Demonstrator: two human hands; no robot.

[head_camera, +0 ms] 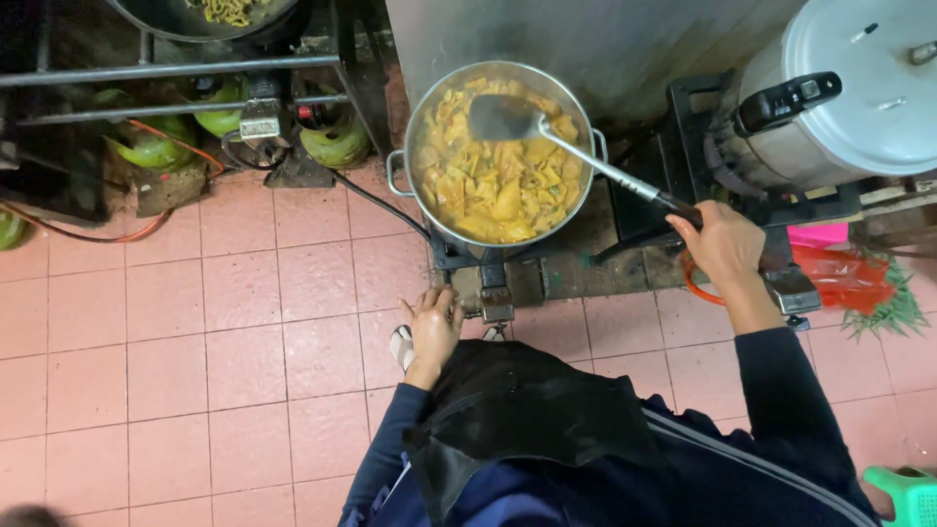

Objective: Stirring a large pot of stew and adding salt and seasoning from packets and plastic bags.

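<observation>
- Nearest the lens we see our own dark blue sleeves and a black apron (pixel 527 410) hanging down over the pink tiled floor (pixel 195 322).
- Our left hand (pixel 434 327) hangs low with loose, slightly curled fingers, grasping nothing; it sits just below the burner's front knob (pixel 496 303), and we cannot tell whether it touches it.
- Our right hand (pixel 722 244) is clenched around the dark handle end of a long metal spatula (pixel 566 146).
- From that hand the spatula's shaft slants up and left across the pot rim, and its flat blade rests over the food at the far side.
- That big steel pot (pixel 410 156) sits on a low gas burner (pixel 488 263) right in front of us, filled with yellow pieces in a yellow sauce.
- To the right, on another dark stand, we see a large silver cooker (pixel 859 98) with a black handle, its lid on.
- Below it lie a red plastic bag (pixel 844 278) and a bunch of green leaves (pixel 893 312).
- Far left, green gas cylinders (pixel 337 141) stand under a metal rack, with an orange hose (pixel 117 234) trailing over the tiles.
- At the top edge a wok of noodles (pixel 220 12) shows.
</observation>
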